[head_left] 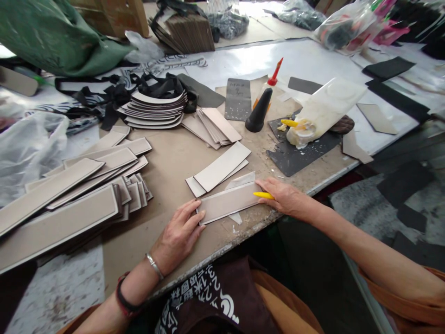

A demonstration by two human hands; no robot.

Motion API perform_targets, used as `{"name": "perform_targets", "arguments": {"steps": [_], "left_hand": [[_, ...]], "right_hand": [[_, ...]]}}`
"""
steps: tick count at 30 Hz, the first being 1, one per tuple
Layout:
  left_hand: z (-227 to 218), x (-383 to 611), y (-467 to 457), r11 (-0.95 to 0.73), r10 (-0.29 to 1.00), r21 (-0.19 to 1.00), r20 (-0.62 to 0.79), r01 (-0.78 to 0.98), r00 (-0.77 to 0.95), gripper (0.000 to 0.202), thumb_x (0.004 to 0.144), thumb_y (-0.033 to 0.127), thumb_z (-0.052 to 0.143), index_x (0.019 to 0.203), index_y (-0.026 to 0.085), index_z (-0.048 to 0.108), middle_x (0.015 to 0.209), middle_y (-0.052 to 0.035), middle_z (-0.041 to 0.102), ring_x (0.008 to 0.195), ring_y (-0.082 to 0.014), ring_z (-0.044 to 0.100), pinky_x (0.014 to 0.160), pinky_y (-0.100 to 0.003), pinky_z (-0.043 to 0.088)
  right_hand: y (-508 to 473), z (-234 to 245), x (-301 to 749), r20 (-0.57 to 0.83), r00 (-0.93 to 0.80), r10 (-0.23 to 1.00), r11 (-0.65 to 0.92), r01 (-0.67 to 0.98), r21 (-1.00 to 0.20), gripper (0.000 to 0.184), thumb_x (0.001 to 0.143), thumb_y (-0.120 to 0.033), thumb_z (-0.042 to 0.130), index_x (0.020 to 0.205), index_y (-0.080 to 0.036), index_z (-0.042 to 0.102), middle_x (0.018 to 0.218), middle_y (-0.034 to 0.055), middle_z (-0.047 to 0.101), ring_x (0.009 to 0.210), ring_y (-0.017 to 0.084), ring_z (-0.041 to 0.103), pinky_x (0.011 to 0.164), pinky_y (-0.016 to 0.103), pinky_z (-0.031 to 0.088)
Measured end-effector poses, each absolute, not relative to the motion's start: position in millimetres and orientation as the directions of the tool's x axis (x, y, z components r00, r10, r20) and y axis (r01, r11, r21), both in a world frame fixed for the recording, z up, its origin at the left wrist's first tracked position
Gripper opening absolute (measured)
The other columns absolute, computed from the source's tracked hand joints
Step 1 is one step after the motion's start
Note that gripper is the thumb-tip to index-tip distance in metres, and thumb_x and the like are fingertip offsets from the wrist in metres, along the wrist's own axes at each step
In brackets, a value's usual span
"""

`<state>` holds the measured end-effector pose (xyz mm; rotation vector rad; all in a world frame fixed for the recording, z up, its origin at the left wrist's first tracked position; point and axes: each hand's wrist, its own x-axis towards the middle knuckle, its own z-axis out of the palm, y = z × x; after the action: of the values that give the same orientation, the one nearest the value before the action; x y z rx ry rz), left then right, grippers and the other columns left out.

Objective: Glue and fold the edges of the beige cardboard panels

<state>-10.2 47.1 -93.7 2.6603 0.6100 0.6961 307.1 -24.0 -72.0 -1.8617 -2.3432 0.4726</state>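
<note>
A grey-brown rectangular strip (229,204) lies flat near the table's front edge. My left hand (179,234) rests flat beside its left end, fingers stretched out and touching the strip. My right hand (283,197) presses on the strip's right end and is closed on a small yellow tool (263,195) whose tip points left over the strip. A few more strips (220,169) lie just behind it.
Fanned piles of long strips (69,195) fill the left side. Stacks of curved pieces (156,109) and short strips (212,125) sit further back. A black cone (259,111), a glue bottle with red nozzle (273,79), a plastic-wrapped container (323,111) and a dark sheet (299,155) stand at right.
</note>
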Motion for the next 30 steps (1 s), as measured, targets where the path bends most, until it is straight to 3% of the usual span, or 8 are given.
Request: {"name": "perform_targets", "arguments": {"steps": [16,30], "left_hand": [[-91.0,-6.0,47.0,-0.874,0.459,0.348,0.361,0.339,0.812,0.025,0.083,0.013,0.054,0.107,0.011,0.052,0.121,-0.0171,0.052,0.118,-0.0273,0.045,0.094,-0.045,0.048],[-86.3,-6.0,46.4,-0.883,0.446,0.321,0.348,0.343,0.824,0.025,0.083,0.013,0.052,0.107,0.010,0.054,0.118,-0.0169,0.056,0.118,-0.0263,0.046,0.095,-0.044,0.048]], "right_hand": [[-22.5,-75.2,302.0,-0.096,-0.222,0.970,0.199,0.959,-0.202,0.047,0.088,-0.035,0.048,0.123,-0.004,0.043,0.099,0.0163,0.054,0.083,0.025,0.058,0.072,0.035,0.049],[-20.0,-74.1,302.8,-0.156,-0.251,0.955,0.229,0.963,-0.146,0.044,0.090,-0.031,0.043,0.125,-0.004,0.041,0.104,0.0193,0.055,0.088,0.026,0.058,0.074,0.035,0.048]]}}
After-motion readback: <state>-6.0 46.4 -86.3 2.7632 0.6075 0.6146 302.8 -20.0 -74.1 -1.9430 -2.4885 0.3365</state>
